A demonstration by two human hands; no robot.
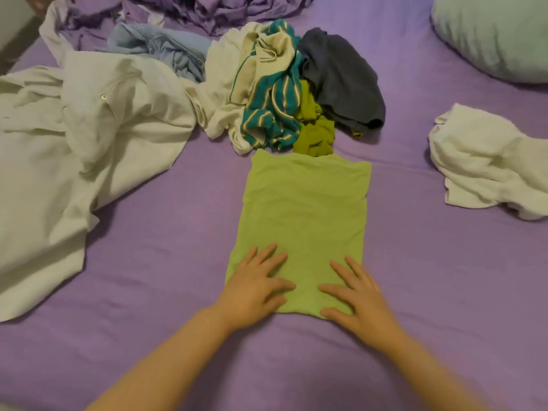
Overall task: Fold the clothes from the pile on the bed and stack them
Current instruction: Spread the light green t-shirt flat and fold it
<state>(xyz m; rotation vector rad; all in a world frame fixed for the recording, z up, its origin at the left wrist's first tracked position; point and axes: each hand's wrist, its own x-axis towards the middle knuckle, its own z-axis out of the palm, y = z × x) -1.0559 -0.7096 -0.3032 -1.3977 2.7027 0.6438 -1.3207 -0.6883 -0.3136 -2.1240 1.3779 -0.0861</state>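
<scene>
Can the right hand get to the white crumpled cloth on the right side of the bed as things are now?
Probably yes. The right hand rests flat on the light green garment, holding nothing, and only bare purple sheet lies between it and the white cloth.

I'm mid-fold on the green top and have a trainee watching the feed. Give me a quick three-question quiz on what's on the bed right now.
1. True or false: both hands lie flat on the near end of the light green garment.
2. Multiple choice: which item lies apart from the pile, on the right side of the bed? A) teal striped garment B) crumpled white garment C) dark blue-grey garment
3. Fill in: the bed sheet is ____ in colour.

Key
1. True: the left hand and right hand press it with straight fingers, no grip.
2. B: the white garment sits alone there.
3. Purple.
</scene>
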